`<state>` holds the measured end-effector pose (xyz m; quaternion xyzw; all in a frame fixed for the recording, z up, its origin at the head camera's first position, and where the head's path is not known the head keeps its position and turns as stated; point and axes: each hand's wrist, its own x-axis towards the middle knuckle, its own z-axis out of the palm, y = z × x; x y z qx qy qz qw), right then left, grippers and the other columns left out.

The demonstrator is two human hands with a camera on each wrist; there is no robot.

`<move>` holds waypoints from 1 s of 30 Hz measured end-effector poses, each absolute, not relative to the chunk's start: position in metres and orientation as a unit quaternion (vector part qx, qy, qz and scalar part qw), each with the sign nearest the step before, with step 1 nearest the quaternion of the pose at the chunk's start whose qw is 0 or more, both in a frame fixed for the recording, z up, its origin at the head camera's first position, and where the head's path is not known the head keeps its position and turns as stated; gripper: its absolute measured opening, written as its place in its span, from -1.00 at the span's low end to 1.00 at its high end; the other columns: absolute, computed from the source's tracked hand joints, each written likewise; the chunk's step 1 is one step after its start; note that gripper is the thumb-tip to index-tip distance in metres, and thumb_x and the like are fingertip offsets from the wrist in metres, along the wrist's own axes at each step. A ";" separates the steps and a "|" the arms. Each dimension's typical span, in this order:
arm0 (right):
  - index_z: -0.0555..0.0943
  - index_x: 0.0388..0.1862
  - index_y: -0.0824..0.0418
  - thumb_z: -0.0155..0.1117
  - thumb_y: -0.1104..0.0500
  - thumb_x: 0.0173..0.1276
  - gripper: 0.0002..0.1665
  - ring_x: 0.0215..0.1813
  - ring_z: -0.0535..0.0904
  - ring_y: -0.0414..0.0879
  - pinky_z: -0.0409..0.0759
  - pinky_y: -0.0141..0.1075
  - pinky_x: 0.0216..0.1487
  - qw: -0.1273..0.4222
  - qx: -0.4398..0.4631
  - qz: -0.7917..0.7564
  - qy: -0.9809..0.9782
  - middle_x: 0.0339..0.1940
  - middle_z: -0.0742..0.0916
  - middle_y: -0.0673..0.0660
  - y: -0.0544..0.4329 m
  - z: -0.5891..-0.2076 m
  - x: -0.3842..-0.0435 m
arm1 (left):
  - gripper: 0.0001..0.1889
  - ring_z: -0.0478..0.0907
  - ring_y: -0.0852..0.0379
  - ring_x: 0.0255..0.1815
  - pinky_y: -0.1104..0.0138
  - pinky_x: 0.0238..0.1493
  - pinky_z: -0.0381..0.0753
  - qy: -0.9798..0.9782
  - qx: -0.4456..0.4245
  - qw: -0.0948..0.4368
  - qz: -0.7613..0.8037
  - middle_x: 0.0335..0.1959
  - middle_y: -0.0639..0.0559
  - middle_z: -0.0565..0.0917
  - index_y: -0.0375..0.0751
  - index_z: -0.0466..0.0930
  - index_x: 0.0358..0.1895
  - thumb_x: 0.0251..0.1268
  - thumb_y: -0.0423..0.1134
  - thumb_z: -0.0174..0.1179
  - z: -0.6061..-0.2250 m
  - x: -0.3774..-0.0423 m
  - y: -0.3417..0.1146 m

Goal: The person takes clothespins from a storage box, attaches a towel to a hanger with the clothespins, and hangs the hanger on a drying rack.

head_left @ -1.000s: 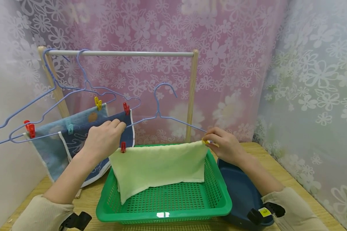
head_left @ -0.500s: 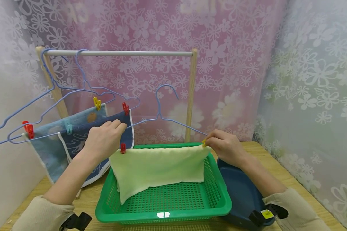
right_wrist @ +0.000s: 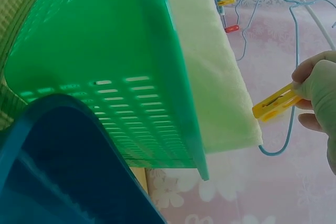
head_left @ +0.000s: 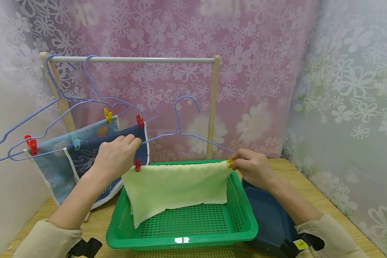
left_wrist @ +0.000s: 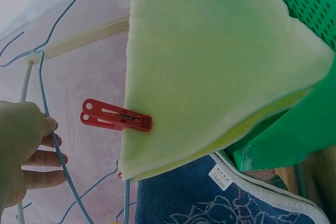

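Observation:
A pale yellow-green towel [head_left: 180,184] hangs folded over the lower bar of a blue wire hanger [head_left: 178,123], above a green basket [head_left: 180,243]. My left hand [head_left: 119,152] grips the hanger's left arm; in the left wrist view its fingers lie round the wire. Near the towel's left top corner a red clothespin [left_wrist: 118,115] clamps cloth to bar. At the right top corner my right hand [head_left: 253,166] pinches the handles of a yellow clothespin [right_wrist: 275,103], whose tip sits on the towel's edge.
A rack with a white rod [head_left: 132,60] stands behind. Two blue hangers at its left carry a light blue cloth [head_left: 56,172] and a navy cloth [head_left: 91,154], held by clothespins. A dark blue basin [head_left: 267,215] stands right of the basket on the wooden table [head_left: 325,215].
My right hand has shifted slightly right and down, still at the towel's right corner with the yellow clothespin. The hanger's hook has tipped slightly right and down; my left hand stays in place.

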<state>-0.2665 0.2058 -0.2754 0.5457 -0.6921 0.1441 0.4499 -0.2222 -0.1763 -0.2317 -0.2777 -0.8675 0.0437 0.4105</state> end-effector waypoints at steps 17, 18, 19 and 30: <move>0.59 -0.64 0.11 0.33 0.57 -0.20 -0.64 -0.51 0.56 -0.10 0.30 -0.46 -0.71 0.455 0.531 0.111 -0.707 -0.45 0.62 0.08 0.203 -0.276 -0.271 | -0.80 0.51 0.01 -0.52 0.34 -0.83 0.27 -0.850 -0.290 0.437 0.049 -0.40 -0.10 0.57 -0.30 0.56 -0.28 -0.01 -0.57 0.18 -0.235 -0.222 -0.179; 0.59 -0.65 0.11 0.31 0.57 -0.18 -0.65 -0.52 0.56 -0.11 0.30 -0.46 -0.70 0.455 0.530 0.112 -0.707 -0.45 0.62 0.08 0.202 -0.276 -0.271 | -0.80 0.50 0.01 -0.53 0.34 -0.83 0.26 -0.849 -0.290 0.440 0.048 -0.41 -0.09 0.57 -0.30 0.56 -0.28 -0.01 -0.57 0.18 -0.235 -0.222 -0.179; 0.59 -0.65 0.12 0.30 0.58 -0.17 -0.65 -0.53 0.55 -0.11 0.31 -0.45 -0.70 0.454 0.530 0.113 -0.707 -0.45 0.62 0.08 0.202 -0.276 -0.271 | -0.80 0.49 0.01 -0.55 0.35 -0.84 0.24 -0.847 -0.290 0.443 0.046 -0.42 -0.09 0.57 -0.30 0.55 -0.29 -0.02 -0.58 0.17 -0.235 -0.222 -0.179; 0.56 -0.67 0.14 0.18 0.64 -0.11 -0.61 -0.55 0.52 -0.14 0.34 -0.44 -0.61 0.437 0.522 0.141 -0.719 -0.47 0.58 0.06 0.199 -0.272 -0.271 | -0.78 0.51 -0.01 -0.53 0.34 -0.83 0.25 -0.845 -0.284 0.452 0.035 -0.38 -0.11 0.59 -0.31 0.55 -0.28 -0.02 -0.60 0.15 -0.235 -0.222 -0.178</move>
